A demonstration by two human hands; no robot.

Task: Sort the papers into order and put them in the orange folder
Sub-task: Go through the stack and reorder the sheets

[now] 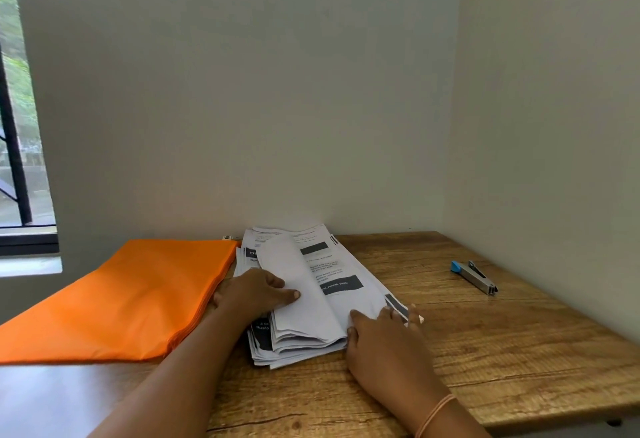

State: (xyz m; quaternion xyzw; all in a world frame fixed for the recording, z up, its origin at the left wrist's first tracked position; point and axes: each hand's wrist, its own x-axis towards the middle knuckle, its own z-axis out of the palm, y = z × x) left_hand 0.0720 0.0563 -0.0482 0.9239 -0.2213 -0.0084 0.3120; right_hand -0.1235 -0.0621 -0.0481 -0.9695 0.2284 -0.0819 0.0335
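Note:
A stack of printed white papers (313, 285) with black bars lies in the middle of the wooden table (485, 351). Several upper sheets are folded over to the left, blank side up. My left hand (258, 294) lies on those turned sheets, thumb and fingers curled over their edge. My right hand (382, 335) rests on the stack's near right corner, with its fingers spread over the lower sheets. The orange folder (128, 299) lies flat and closed to the left of the papers, partly beyond the table's left side.
A grey stapler (476, 276) with a blue end lies at the right of the table. Walls close the back and right sides. A window (20, 160) is at the far left. A small object (228, 237) sits behind the folder.

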